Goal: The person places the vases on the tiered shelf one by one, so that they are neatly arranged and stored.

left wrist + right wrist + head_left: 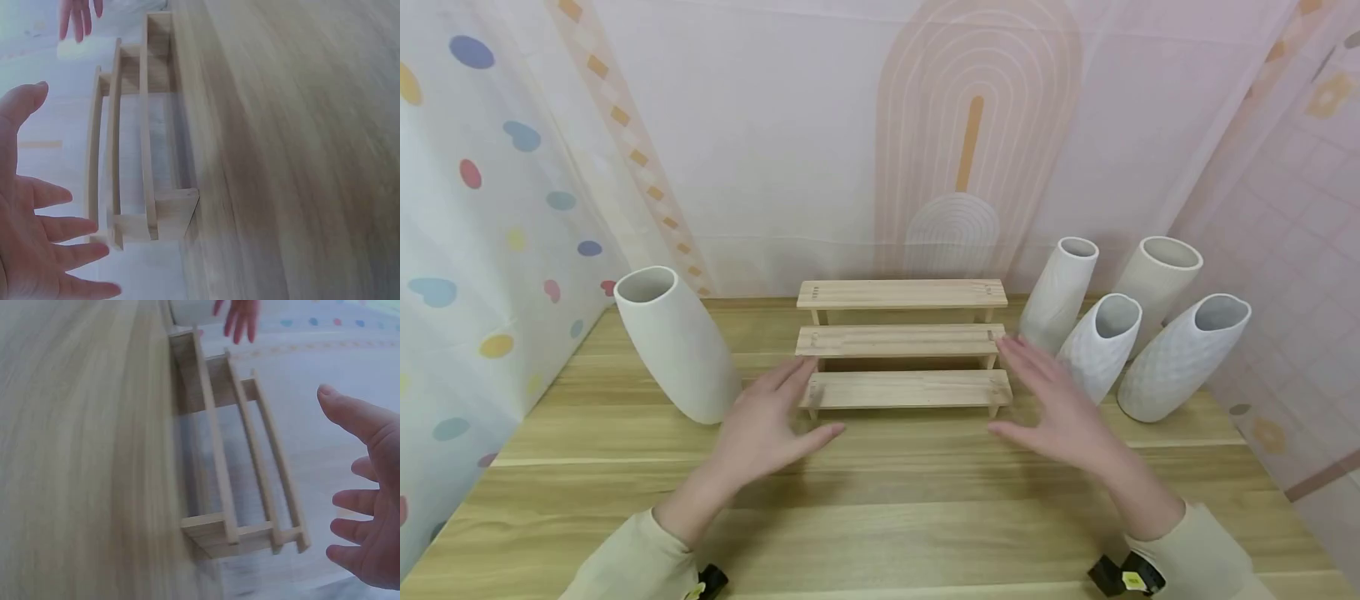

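A three-tier wooden stand (902, 342) sits at the back middle of the table, its three shelves bare. My left hand (763, 425) is beside its left end, fingers spread and thumb pointing inward, holding nothing. On the other side my right hand (1060, 417) mirrors it, fingers extended and nothing held. Both wrist views show the hands apart from the stand (147, 137), with spread fingers (353, 531). A tall smooth white vase (681, 350) stands left of my left hand. Beyond my right hand is a textured white vase (1101, 346), partly covered by that hand.
More white vases group at the right: a slim one (1060, 292), a wide-mouthed one (1157, 279) behind and a dimpled one (1180, 362) at the outer side. The wooden table (880, 517) meets patterned curtains (775, 150) at the back and sides.
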`<action>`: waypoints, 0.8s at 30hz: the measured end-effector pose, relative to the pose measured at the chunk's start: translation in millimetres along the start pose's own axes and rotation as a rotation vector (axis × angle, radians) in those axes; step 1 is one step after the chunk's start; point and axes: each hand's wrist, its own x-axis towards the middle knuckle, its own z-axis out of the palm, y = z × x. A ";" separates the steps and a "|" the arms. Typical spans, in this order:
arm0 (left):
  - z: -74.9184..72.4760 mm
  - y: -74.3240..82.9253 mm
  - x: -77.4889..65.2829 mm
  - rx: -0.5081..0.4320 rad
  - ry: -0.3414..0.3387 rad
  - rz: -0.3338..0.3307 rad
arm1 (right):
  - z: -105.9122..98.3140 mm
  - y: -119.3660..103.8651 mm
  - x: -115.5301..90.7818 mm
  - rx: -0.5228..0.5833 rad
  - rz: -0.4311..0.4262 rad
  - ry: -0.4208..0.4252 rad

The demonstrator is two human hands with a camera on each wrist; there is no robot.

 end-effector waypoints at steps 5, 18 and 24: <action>-4.3 -6.0 -1.1 -0.121 0.002 -0.026 | -18.1 -3.4 -5.8 -0.020 -0.051 0.124; -12.5 -21.3 -2.8 -0.306 -0.008 -0.183 | -61.5 9.2 -13.0 -0.072 -0.148 0.476; -5.5 -26.9 -4.1 -0.462 0.010 -0.230 | -69.9 20.3 -16.9 -0.066 -0.063 0.523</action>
